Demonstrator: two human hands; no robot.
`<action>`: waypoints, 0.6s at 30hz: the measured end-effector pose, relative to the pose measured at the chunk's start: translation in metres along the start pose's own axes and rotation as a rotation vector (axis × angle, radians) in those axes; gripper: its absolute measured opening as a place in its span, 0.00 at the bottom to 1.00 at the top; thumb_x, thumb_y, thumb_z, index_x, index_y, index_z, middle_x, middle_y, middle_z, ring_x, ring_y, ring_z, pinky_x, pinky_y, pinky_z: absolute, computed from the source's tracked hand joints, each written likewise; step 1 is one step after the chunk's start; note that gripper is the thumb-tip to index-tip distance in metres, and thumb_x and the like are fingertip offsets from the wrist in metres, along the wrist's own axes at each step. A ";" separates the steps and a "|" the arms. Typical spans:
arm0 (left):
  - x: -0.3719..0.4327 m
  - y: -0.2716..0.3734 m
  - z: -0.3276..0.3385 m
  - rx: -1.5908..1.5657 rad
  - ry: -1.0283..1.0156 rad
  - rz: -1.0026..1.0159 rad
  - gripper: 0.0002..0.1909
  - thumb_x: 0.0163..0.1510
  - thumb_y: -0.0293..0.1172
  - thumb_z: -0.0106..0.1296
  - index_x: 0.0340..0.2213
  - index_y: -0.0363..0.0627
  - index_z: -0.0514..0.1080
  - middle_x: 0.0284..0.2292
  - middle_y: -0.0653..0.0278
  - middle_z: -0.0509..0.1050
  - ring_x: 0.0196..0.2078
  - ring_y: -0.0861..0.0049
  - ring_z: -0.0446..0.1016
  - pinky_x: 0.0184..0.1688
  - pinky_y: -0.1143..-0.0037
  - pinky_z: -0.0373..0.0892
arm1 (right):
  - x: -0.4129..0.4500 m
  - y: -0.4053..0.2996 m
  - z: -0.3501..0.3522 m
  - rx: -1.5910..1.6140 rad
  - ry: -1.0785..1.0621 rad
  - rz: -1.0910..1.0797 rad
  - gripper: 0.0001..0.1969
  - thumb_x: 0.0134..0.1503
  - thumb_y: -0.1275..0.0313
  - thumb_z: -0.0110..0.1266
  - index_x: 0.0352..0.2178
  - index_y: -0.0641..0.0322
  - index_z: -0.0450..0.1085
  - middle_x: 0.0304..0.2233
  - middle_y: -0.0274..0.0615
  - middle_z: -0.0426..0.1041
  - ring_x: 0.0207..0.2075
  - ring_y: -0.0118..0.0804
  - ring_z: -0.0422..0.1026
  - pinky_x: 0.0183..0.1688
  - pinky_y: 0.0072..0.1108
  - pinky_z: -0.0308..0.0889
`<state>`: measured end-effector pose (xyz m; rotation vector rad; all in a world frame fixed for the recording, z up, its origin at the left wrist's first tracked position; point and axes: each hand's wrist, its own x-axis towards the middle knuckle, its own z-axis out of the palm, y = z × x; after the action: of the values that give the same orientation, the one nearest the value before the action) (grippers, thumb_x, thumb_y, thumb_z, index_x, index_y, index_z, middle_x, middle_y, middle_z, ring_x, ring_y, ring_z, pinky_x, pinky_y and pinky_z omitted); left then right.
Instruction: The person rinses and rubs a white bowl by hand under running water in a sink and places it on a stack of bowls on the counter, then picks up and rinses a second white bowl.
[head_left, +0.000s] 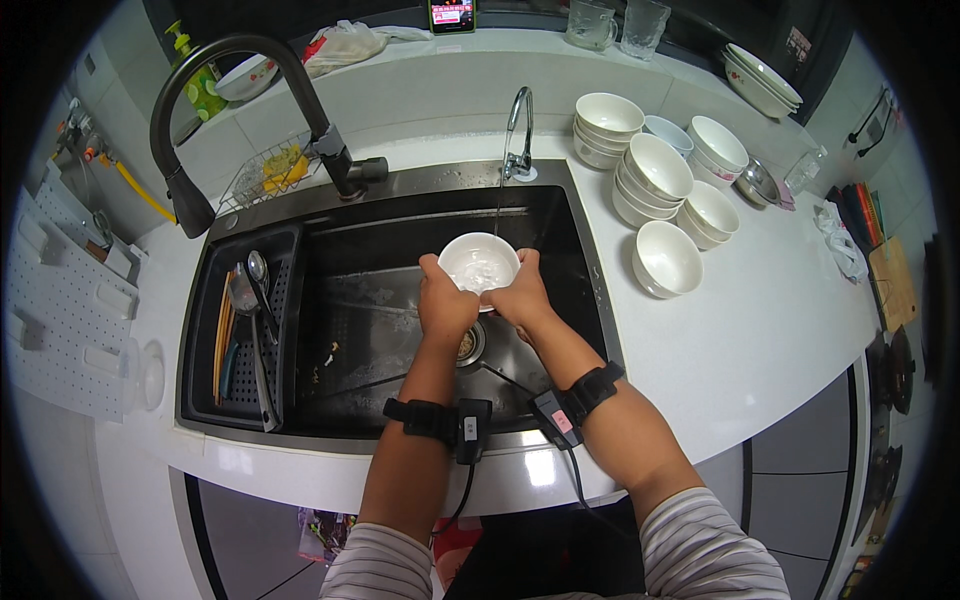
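Note:
Over the black sink basin (360, 292) I hold a white bowl (478, 259) with water in it. My left hand (444, 304) grips its left side, and my right hand (523, 294) grips its right side, the thumbs close together at the near rim. A thin stream of water runs down from the slim chrome tap (523, 124) behind the bowl. Below my hands the sink drain (469, 345) is partly hidden by my left wrist. Small food scraps (330, 358) lie on the basin floor.
A black gooseneck faucet (247, 45) arches over the left side. Chopsticks (223, 337) and a metal ladle (255, 330) lie in the black drain tray (289, 330). Stacked white bowls (658, 169) and a single bowl (667, 259) stand on the right counter (750, 322). A phone (453, 15) leans on the ledge.

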<state>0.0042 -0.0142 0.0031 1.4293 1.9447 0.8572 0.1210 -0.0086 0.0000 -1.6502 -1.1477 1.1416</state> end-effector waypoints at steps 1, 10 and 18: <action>0.000 0.001 0.001 -0.003 0.000 -0.001 0.33 0.39 0.21 0.55 0.47 0.41 0.51 0.45 0.42 0.67 0.48 0.47 0.68 0.50 0.60 0.65 | 0.002 0.002 -0.001 0.013 -0.009 0.009 0.36 0.33 0.84 0.60 0.44 0.58 0.51 0.40 0.53 0.68 0.38 0.45 0.73 0.27 0.27 0.74; 0.002 -0.001 0.002 0.016 0.013 -0.004 0.28 0.43 0.22 0.48 0.46 0.39 0.51 0.45 0.39 0.66 0.47 0.45 0.68 0.50 0.59 0.65 | -0.005 -0.005 -0.003 -0.038 0.007 -0.007 0.34 0.36 0.85 0.55 0.49 0.57 0.59 0.43 0.50 0.71 0.42 0.46 0.73 0.32 0.28 0.75; 0.003 -0.001 0.000 -0.036 0.042 0.006 0.28 0.41 0.22 0.47 0.46 0.40 0.53 0.42 0.42 0.69 0.45 0.46 0.70 0.48 0.59 0.65 | 0.011 0.012 -0.001 0.026 0.000 -0.030 0.28 0.42 0.84 0.46 0.49 0.58 0.65 0.41 0.48 0.72 0.38 0.43 0.74 0.27 0.26 0.74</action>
<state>0.0032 -0.0115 0.0018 1.4073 1.9470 0.9274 0.1265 -0.0016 -0.0131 -1.6079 -1.1493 1.1327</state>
